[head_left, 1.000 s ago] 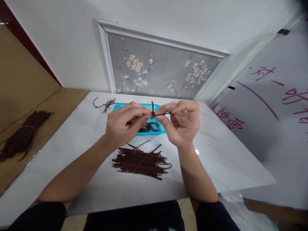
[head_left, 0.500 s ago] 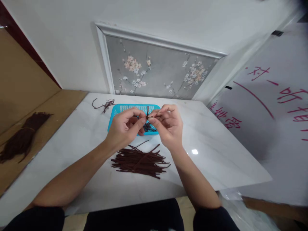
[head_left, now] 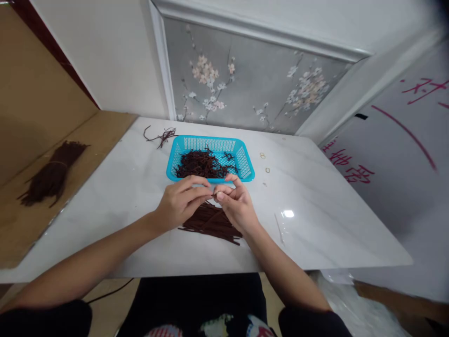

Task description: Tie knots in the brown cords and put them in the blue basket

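Observation:
My left hand [head_left: 185, 199] and my right hand [head_left: 236, 201] meet fingertip to fingertip above the near rim of a blue plastic basket [head_left: 247, 161]. Both are closed in a pinch. Between the tips shows a tiny bit of a thin dark brown strip [head_left: 213, 195], mostly covered by the fingers. A flat pile of long brown strips [head_left: 212, 223] lies on the table just below and behind my hands, partly hidden by them. Short, tangled brown pieces [head_left: 198, 164] fill the left part of the basket.
A few loose brown strands [head_left: 164, 136] lie left of the basket. A tied brown bundle [head_left: 52, 173] rests on brown board at the left. Rubber bands [head_left: 267, 170] lie on the white table [head_left: 315, 210] at the right. A wall panel stands behind, a whiteboard [head_left: 396, 187] to the right.
My hands have come down and nearer, from over the basket to its near rim above the pile. The strip that stood up between my fingertips is now mostly hidden. The view has tilted downward.

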Motion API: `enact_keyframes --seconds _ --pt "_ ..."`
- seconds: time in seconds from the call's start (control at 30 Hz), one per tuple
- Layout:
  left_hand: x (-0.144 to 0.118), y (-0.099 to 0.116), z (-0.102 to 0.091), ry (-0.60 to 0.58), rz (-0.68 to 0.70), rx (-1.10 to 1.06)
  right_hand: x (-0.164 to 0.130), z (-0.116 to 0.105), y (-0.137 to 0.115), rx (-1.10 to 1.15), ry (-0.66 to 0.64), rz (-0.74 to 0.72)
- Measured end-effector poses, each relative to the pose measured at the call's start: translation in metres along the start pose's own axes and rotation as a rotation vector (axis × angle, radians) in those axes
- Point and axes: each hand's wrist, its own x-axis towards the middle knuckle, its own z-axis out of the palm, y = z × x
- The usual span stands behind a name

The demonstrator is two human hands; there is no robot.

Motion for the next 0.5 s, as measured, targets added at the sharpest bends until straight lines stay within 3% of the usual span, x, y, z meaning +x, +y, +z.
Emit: enact_keyframes --seconds 0.23,0.5 --pt "-0.015 0.001 0.008 -0.057 -0.172 -0.14 -0.002 -0.005 0.006 0.071 0.012 0.134" --pt "-0.024 -0.001 0.007 0.009 -0.117 -0.136 -0.003 -0.005 0.015 0.025 0.001 0.156"
